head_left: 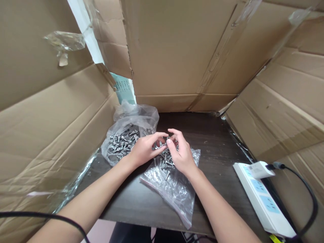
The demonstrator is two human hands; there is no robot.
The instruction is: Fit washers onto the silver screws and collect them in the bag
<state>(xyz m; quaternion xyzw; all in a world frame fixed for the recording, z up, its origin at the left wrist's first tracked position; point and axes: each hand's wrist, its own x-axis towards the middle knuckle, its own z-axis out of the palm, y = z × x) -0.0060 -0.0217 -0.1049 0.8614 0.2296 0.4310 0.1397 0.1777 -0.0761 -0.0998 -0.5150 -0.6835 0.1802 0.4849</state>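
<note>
My left hand (145,146) and my right hand (180,152) meet over the middle of a dark wooden table (215,141), fingertips pinched together on a small metal bolt (162,145). Under them lies a flat clear plastic bag (174,189) with a small heap of bolts (167,162) on it. To the left sits a second, crumpled plastic bag (134,118) holding several more silver bolts (121,143). What exactly each fingertip grips is partly hidden by the fingers.
Tall cardboard sheets wall the table in: one on the left (45,128), one at the back (182,50), one on the right (286,101). A white power strip (263,199) with a plugged-in adapter and black cable lies at the right edge.
</note>
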